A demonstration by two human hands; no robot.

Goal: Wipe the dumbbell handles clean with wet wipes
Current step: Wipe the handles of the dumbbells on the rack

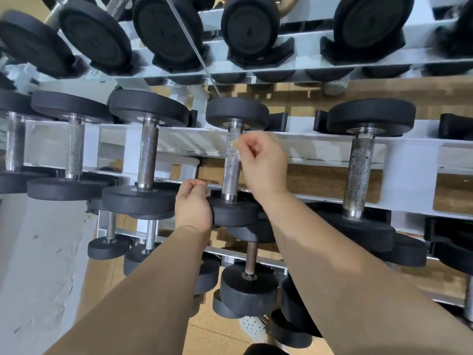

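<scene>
A dumbbell with black heads lies across the white rack (409,160) at the middle, its knurled steel handle (230,172) pointing away from me. My right hand (263,165) is beside the upper part of that handle, fingers curled. Its fingertips pinch a small pale scrap that looks like a wet wipe (234,144) against the steel. My left hand (193,203) is curled into a loose fist just left of the dumbbell's near head (234,213); nothing shows in it.
More dumbbells lie on the same shelf, with one handle to the left (148,160) and another to the right (359,170). A higher tier of black heads (249,26) fills the top. Smaller dumbbells (249,288) lie on the lower tier over a cork-coloured floor.
</scene>
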